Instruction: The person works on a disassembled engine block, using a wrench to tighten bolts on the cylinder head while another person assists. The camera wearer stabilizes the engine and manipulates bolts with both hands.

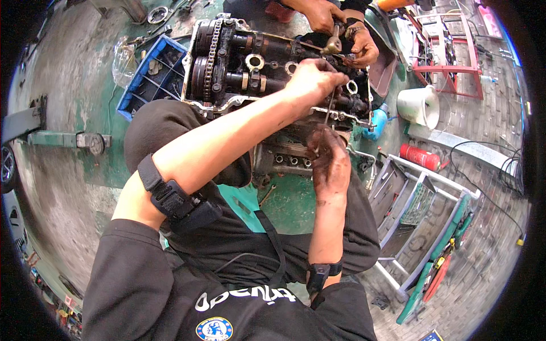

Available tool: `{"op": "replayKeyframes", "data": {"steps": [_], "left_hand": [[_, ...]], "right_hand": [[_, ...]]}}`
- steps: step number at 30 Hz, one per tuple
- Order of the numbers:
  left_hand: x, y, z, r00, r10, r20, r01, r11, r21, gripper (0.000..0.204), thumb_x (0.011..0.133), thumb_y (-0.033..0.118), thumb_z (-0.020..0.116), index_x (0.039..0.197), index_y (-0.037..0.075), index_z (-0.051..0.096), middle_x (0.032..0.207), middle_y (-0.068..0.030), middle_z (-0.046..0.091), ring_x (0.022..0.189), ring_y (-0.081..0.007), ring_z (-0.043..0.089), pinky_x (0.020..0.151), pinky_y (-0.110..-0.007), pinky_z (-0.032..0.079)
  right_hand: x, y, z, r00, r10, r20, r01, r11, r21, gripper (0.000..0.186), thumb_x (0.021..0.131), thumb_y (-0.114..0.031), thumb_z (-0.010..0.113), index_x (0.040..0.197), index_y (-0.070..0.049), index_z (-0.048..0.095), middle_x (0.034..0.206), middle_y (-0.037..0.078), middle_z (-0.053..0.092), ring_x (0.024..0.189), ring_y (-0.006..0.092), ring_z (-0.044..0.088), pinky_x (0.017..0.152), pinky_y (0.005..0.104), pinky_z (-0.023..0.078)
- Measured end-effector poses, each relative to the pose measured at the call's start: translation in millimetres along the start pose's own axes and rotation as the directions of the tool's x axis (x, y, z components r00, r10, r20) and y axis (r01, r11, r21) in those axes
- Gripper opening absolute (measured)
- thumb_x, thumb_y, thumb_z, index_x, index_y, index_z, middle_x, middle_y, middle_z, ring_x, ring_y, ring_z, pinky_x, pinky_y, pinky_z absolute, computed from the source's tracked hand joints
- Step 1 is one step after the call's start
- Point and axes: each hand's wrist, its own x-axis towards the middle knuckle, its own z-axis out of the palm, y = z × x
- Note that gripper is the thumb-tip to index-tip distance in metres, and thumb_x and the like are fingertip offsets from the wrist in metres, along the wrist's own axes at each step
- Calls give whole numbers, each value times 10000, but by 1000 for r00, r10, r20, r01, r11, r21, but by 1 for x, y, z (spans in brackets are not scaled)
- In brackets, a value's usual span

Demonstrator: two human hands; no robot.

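My left hand (314,85) reaches over the engine's cylinder head (267,57), its fingers pinched together near the right end. Below it, my right hand (331,162), dark with grease, has its fingers curled near the engine's near edge. Between the two hands runs a thin metal rod (329,108), whose ends are hidden by the fingers. Dark camshafts (239,79) lie across the head, and a timing chain (211,54) loops over sprockets at its left. Opposite me, a co-worker's hands (361,45) hold a metal ratchet-like tool (334,42) over the head.
A blue divided tray (162,48) stands left of the engine. To the right are a blue bottle (375,120), a white bucket (418,107), a red fire extinguisher (420,156) and a metal-framed rack (424,196). A wrench (267,195) lies on the green floor between my legs.
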Motion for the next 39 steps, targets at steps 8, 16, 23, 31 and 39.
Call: {"op": "replayKeyframes", "data": {"steps": [8,16,23,31,39], "left_hand": [[34,17,-46,995,-11,-100,48,923,382,356,656,267,764,811,-43,684,773,-139,674,708,-214,647,683,-333,507],[28,7,-62,979,-149,-137,203,708,677,505,643,442,748,954,48,695,930,-134,681,885,-272,638,824,-353,478],[19,15,-59,990,-73,-117,133,735,665,349,678,239,762,836,-63,684,835,-189,689,761,-257,683,731,-343,530],[49,-4,-68,990,-83,-116,142,624,768,471,636,365,779,919,0,687,936,-159,678,859,-261,644,766,-358,500],[43,7,-67,985,-168,-35,148,728,670,336,709,203,740,903,-59,656,781,-152,684,755,-261,678,691,-352,528]], "right_hand": [[38,-22,-11,990,-118,-74,120,992,25,178,878,-83,589,1034,0,616,891,81,652,741,148,581,683,246,466],[54,-15,-26,971,-236,-33,227,957,-182,201,866,-59,601,1056,4,621,951,85,658,762,145,601,706,263,504],[55,-10,-36,963,-270,-14,257,929,-266,213,870,-73,603,1066,4,626,938,80,656,763,141,603,686,264,508],[54,-14,-36,964,-244,-103,220,954,-203,193,854,-48,593,1026,22,647,901,81,649,740,158,617,692,260,498],[61,-14,-46,965,-230,-127,218,971,-97,216,848,-16,607,1057,33,621,920,89,641,766,167,619,697,267,505]]}}
